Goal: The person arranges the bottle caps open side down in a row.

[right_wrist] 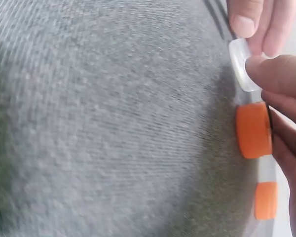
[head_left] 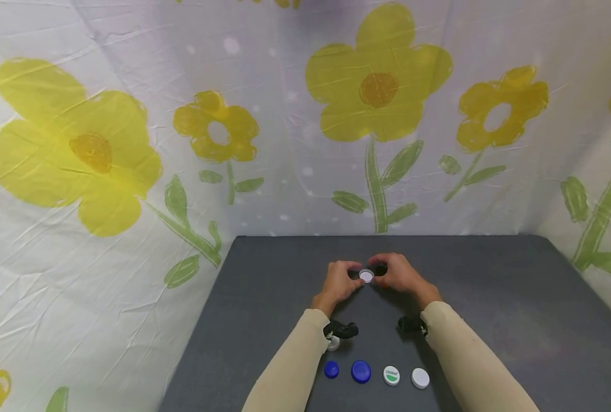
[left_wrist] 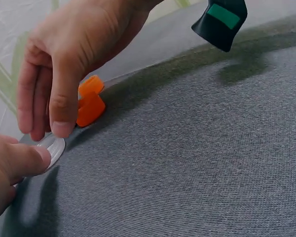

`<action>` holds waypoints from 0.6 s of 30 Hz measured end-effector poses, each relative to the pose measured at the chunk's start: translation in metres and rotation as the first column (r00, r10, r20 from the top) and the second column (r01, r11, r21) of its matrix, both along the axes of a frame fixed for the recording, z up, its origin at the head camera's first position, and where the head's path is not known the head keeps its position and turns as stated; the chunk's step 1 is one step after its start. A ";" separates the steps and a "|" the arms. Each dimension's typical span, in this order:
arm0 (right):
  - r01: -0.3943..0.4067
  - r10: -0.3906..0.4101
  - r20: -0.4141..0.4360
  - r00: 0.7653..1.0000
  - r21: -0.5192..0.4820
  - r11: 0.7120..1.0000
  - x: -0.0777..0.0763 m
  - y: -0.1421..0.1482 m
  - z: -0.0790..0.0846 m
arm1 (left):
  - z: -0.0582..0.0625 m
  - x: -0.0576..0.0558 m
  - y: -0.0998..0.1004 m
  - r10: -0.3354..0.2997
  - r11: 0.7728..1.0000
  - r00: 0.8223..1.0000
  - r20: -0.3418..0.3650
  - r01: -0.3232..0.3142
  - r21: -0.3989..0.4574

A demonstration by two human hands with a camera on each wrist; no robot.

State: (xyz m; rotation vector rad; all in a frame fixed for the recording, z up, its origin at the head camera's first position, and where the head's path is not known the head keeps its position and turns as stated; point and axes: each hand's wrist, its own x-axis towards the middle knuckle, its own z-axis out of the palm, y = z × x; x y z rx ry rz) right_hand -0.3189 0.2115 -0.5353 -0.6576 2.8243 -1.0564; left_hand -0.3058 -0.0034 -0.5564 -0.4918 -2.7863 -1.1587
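whitish round plastic cap partly hidden behind cream fabric left sleeve at 6 o'clock in head view, bare left hand cut off at 8 o'clock in left wrist view

The left arm and the right arm, both in long cream-coloured fabric sleeves, stretch forward and converge — the bare left hand and the bare right hand face each other, fingers bent, each in pinching pose with its thumb.
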 end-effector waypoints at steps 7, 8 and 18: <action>0.001 -0.001 -0.072 0.997 -0.004 1.000 0.001 -0.003 -0.010 | -0.002 0.001 0.003 0.017 1.000 0.999 -0.040 -0.018 -0.025; 0.005 -0.005 -0.072 0.997 -0.011 1.000 0.002 -0.003 -0.011 | -0.003 0.001 0.004 0.019 1.000 0.999 -0.041 -0.020 -0.022; 0.017 -0.021 -0.074 0.997 -0.062 0.998 0.005 -0.004 -0.010 | -0.024 -0.010 0.003 0.025 0.999 0.992 -0.121 -0.021 0.039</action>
